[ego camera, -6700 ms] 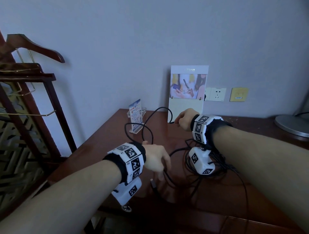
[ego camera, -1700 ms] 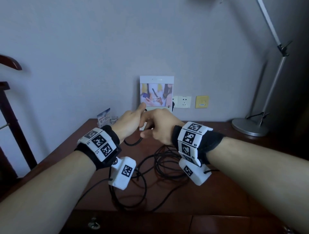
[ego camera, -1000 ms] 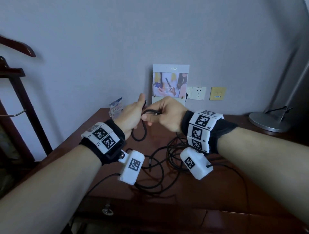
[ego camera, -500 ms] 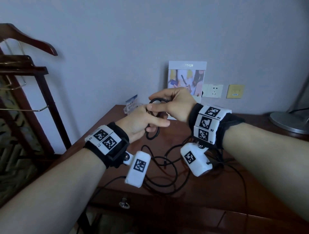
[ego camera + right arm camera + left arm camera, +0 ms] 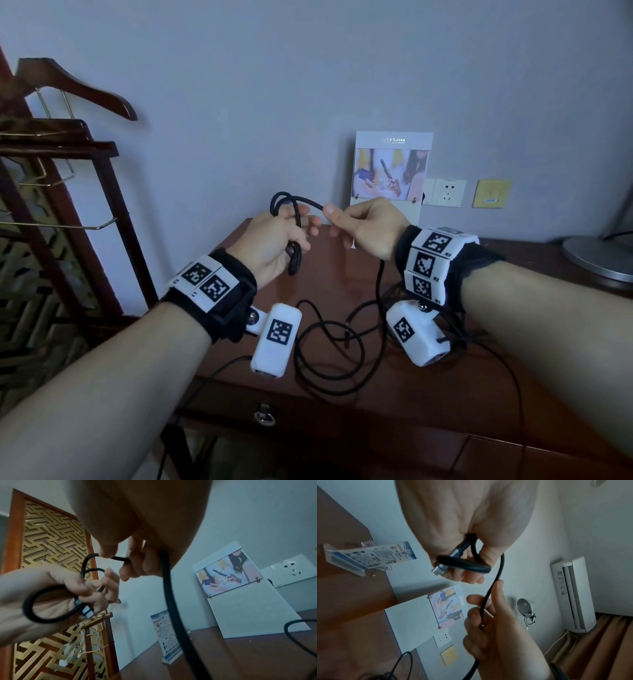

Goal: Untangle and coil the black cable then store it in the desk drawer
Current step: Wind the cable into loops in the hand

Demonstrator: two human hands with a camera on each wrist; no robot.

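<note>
The black cable is partly wound into small loops that my left hand grips above the desk, with the grey plug end sticking out of the fist. My right hand pinches the cable just to the right of the loops, between thumb and fingers. From there the cable hangs down to a loose tangle on the wooden desk. The desk drawer with its ring pull is closed below the front edge.
A white picture card leans on the wall behind my hands. A small leaflet stand sits at the desk's back left. A lamp base stands at the right. A wooden coat rack stands left of the desk.
My hands have drawn apart. The right hand has slid along the cable to the right, while the left hand keeps the small loops.
</note>
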